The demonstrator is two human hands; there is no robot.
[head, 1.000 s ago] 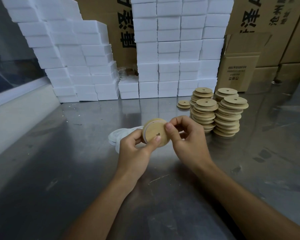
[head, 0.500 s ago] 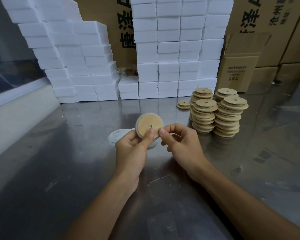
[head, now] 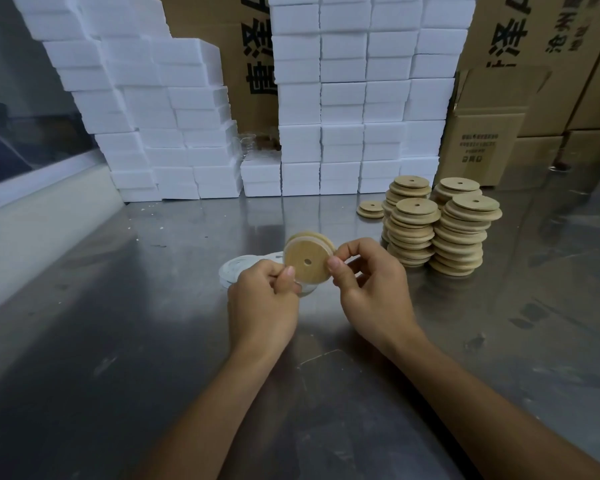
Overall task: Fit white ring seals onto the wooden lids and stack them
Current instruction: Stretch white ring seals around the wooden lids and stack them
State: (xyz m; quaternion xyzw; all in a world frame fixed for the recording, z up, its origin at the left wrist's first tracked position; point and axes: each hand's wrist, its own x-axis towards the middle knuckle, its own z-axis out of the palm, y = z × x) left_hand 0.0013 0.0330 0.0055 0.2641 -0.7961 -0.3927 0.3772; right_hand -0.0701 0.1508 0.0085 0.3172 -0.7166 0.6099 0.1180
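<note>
A round wooden lid (head: 308, 258) with a small centre hole is held upright above the steel table, its flat face toward me. A white ring seal sits around its rim. My left hand (head: 263, 306) pinches the lid's lower left edge with thumb and fingers. On the right edge, my right hand (head: 371, 292) pinches it between thumb and forefinger. Loose white ring seals (head: 236, 273) lie on the table just behind my left hand, partly hidden. Stacks of wooden lids (head: 440, 230) stand to the right.
The steel table (head: 153, 341) stretches all round. Walls of white foam blocks (head: 343, 98) line the back, with cardboard boxes (head: 482, 143) behind and to the right. A short pile of lids (head: 371, 209) lies left of the tall stacks.
The lid has been turned in my fingers, so its flat face with the hole shows more fully. My right hand, briefly off the lid, pinches its right edge again.
</note>
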